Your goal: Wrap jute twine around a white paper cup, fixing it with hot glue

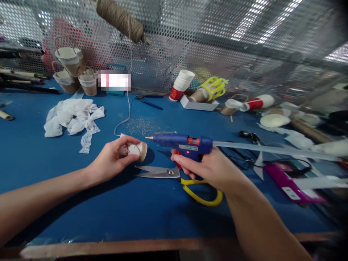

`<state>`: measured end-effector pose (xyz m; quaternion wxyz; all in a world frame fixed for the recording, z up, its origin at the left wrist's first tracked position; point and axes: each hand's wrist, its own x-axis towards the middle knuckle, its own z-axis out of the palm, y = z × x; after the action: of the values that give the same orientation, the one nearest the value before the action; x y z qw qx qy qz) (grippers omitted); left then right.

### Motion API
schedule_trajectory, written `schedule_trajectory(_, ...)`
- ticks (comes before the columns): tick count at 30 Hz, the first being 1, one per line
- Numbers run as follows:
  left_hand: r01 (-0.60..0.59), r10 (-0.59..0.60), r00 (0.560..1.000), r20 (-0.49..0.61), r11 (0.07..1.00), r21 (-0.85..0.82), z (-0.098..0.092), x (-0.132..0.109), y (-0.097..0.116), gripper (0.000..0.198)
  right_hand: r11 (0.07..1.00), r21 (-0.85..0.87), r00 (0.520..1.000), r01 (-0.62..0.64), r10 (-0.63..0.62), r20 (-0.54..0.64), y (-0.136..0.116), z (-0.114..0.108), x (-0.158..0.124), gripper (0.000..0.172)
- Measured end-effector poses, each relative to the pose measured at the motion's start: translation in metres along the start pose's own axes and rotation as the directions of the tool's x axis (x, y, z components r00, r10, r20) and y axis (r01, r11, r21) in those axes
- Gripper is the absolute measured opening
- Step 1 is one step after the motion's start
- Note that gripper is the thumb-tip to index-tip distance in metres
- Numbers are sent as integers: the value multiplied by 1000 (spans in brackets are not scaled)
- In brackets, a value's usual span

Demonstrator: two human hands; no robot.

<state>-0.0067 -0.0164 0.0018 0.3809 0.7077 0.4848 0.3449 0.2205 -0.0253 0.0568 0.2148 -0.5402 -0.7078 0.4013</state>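
Observation:
My left hand (114, 156) grips a small paper cup (136, 149) lying on its side, thumb and fingers around it. Twine is wound round the cup's right end, and a strand of twine (128, 105) runs from the cup up to a brown spool (119, 20). My right hand (203, 165) is closed around the handle of a blue glue gun (179, 141) with a lit red light. Its nozzle points left, just above and right of the cup, apart from it. A long clear glue stick (261, 146) sticks out of the back. Below lie yellow-handled scissors (160, 172), blades open.
White lace (72, 116) lies heaped at left. Behind it stand several twine-wrapped cups with handles (88, 83). Pliers (149, 103), stacked paper cups (182, 85) and a white box (199, 104) line the mesh panel. Cables and a purple box (290, 181) crowd the right.

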Motion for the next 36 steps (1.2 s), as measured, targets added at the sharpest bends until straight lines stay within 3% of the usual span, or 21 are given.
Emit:
schedule_trajectory(6, 40, -37, 998, 48, 997, -64, -2, 1, 3, 28, 969, -241, 998, 54, -59, -17, 2, 2, -6, 29)
schedule_trajectory(9, 48, -42, 997, 60, 995, -91, -3, 1, 4, 27, 896, -421, 983, 139, -177, -53, 6, 3, -7, 31)
schedule_trajectory(15, 31, -27, 998, 52, 997, -72, -3, 2, 4, 25, 685, -630, 880, 366, -474, -5, 17, 7, -8, 33)
schedule_trajectory(22, 27, -25, 998, 51, 999, -40, -3, 2, 3, 26, 450, -759, 748, 471, -660, 72, 14, 9, -8, 42)
schedule_trajectory(27, 36, -33, 998, 57, 998, -48, -3, 2, 3, 28, 365, -793, 693, 488, -714, 98, 2, 5, -9, 50)
schedule_trajectory(31, 29, -29, 999, 38, 1000, -9, -3, 2, 4, 27, 350, -798, 683, 491, -723, 103, -1, 5, -8, 46)
schedule_trajectory(36, 38, -38, 998, 41, 999, 0, -3, 3, 5, 28, 502, -715, 745, 486, -666, 38, -6, 6, -8, 44)
